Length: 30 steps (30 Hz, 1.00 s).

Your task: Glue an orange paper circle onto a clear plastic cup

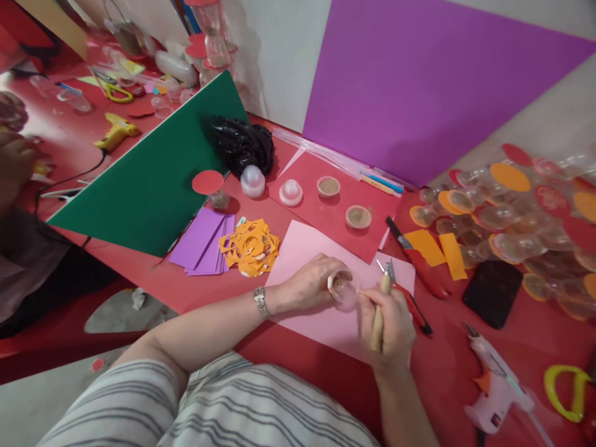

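My left hand (pixel 317 279), wearing a wristwatch, is closed around the side of a small clear plastic cup (pixel 345 297), which is tilted over a pink sheet (pixel 298 248). Inside the fist of my right hand (pixel 393 326) is a wooden-handled tool (pixel 379 316) with a thin metal tip pointing up and away. The fingertips of that hand also meet the cup's right edge. Beyond the hands, two small cups with brownish contents (pixel 328 186) and a clear dome-shaped piece (pixel 291 192) stand on a red sheet (pixel 316 214).
Orange paper scraps (pixel 251 248) and purple cards (pixel 205 242) lie left. A cutter (pixel 416 257), a phone-like black slab (pixel 492 292), a pink glue gun (pixel 500 385) and piled plastic hourglass shapes (pixel 516 230) are right. A green board (pixel 153 174) separates another person's workspace.
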Tool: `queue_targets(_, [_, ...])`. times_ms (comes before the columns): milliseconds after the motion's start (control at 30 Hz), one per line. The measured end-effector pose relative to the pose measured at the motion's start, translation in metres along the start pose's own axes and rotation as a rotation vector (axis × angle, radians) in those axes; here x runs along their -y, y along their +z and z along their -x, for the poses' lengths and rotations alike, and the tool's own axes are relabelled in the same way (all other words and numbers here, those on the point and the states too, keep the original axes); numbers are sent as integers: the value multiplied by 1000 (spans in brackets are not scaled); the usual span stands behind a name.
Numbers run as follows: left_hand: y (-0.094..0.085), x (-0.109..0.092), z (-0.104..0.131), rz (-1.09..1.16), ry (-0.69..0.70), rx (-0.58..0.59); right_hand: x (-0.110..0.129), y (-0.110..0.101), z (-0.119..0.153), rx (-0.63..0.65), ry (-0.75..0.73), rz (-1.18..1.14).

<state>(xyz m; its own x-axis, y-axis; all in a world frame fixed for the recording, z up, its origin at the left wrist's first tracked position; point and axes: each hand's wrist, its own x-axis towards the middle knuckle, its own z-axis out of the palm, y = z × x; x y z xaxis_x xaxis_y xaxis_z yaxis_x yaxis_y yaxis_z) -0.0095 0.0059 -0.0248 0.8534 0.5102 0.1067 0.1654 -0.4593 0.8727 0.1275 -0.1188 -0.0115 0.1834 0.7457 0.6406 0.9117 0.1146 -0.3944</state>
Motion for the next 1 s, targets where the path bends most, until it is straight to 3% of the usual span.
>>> queue_targets(133, [-1,0,-1,-1,4,7,1,0,-5,43,91,-106])
queue_targets(633, [-2,2,1,21,23,-15,-4,2,-7,1,121,-178])
queue_targets(867, [0,4,1,9,32,-35,-4,-4,-3,62,49,-166])
queue_targets(1000, [-1,2,0,19,15,-34,-5,-3,-3,24,-42,-83])
